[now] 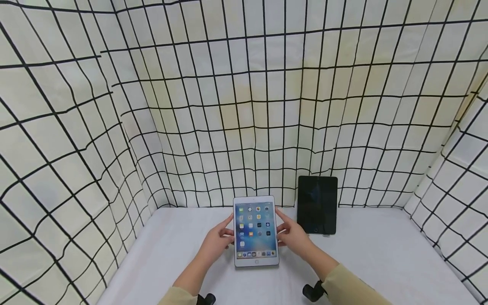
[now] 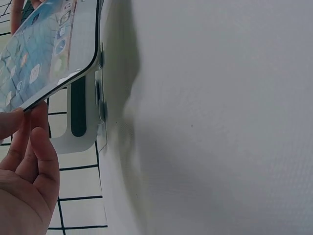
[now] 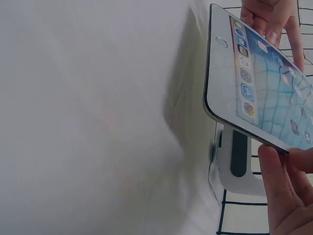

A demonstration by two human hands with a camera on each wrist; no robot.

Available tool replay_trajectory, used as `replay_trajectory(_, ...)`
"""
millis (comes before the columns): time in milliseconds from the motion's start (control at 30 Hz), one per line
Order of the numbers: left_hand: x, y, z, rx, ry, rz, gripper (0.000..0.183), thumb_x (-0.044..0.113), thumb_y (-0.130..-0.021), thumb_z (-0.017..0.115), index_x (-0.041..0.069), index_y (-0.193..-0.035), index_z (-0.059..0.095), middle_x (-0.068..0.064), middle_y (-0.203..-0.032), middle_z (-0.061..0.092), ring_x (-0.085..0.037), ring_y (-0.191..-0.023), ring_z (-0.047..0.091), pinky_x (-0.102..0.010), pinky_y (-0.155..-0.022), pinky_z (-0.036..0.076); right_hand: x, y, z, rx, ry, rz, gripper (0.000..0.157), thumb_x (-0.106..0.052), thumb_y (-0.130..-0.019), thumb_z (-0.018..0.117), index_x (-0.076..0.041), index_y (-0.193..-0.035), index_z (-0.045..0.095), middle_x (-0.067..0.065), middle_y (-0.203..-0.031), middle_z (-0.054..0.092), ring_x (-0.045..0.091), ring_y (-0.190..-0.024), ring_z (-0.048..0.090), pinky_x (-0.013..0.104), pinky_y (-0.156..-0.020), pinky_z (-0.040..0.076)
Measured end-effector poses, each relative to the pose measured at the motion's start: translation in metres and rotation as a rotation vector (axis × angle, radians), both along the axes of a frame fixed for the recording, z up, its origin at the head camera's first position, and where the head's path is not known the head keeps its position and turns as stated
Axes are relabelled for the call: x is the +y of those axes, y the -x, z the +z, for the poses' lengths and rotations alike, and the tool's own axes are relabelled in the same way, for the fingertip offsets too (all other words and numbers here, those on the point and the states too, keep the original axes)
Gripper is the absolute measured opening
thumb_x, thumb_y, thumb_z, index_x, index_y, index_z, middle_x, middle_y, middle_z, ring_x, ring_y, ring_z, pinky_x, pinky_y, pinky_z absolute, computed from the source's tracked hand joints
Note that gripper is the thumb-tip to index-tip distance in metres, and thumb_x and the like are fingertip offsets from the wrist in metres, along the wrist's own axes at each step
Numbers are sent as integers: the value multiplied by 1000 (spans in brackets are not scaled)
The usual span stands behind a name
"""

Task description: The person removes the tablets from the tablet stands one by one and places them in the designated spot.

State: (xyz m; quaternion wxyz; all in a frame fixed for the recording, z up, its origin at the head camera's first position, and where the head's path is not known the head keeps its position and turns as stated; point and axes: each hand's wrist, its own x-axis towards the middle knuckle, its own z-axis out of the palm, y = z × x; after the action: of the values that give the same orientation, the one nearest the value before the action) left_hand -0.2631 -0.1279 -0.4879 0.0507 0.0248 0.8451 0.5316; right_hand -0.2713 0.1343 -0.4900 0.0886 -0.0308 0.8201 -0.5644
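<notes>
A white tablet (image 1: 256, 231), its screen lit with rows of app icons, is held upright and tilted back near the middle of the white surface. My left hand (image 1: 216, 240) pinches its left edge, thumb and fingers meeting there in the left wrist view. On the opposite edge, my right hand (image 1: 294, 237) pinches the tablet between thumb and fingers. Behind the tablet stands a white stand (image 2: 58, 145) with a dark pad (image 3: 239, 154). The tablet hides most of this stand, and I cannot tell whether the two touch.
To the right, a black tablet (image 1: 317, 205) with a dark screen stands propped near the back wall. White cloth walls with a black grid (image 1: 267, 114) enclose the back and sides. White cloth (image 1: 381, 254) covers the tabletop. A black wrist device (image 1: 314, 291) sits at the right forearm.
</notes>
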Motion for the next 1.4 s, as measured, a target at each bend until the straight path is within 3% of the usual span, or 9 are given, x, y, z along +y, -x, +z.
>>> replay_trajectory(400, -6, -7, -4, -26, -7, -63, 65, 8, -86, 61, 24, -143, 35, -6, -92, 61, -17, -75, 63, -31, -62, 50, 3, -6, -8, -68, 71, 60, 79, -1, -84, 63, -34, -145, 27, 12, -96, 56, 22, -77, 58, 34, -68, 55)
replay_trajectory(667, -10, -14, -7, -75, -23, -90, 66, 4, -84, 62, 17, -143, 36, -6, -88, 65, -19, -72, 65, -32, -60, 51, -3, -17, -10, -129, 73, 56, 80, 3, -81, 62, -28, -146, 26, 12, -94, 56, 22, -76, 59, 33, -65, 55)
replay_trajectory(967, -16, -20, -17, -154, -13, -115, 70, 2, -82, 65, 15, -143, 35, -6, -85, 63, -18, -71, 63, -34, -61, 52, -6, -28, -17, -200, 100, 75, 82, 5, -78, 63, -21, -147, 26, 12, -89, 56, 22, -71, 59, 32, -61, 55)
replay_trajectory(1400, -23, -31, -20, -200, -19, -168, 74, 0, -78, 68, 10, -143, 34, -5, -79, 62, -16, -64, 59, -32, -56, 49, -12, -38, -26, -288, 127, 88, 85, 9, -74, 63, -15, -146, 25, 11, -88, 56, 21, -70, 59, 32, -58, 55)
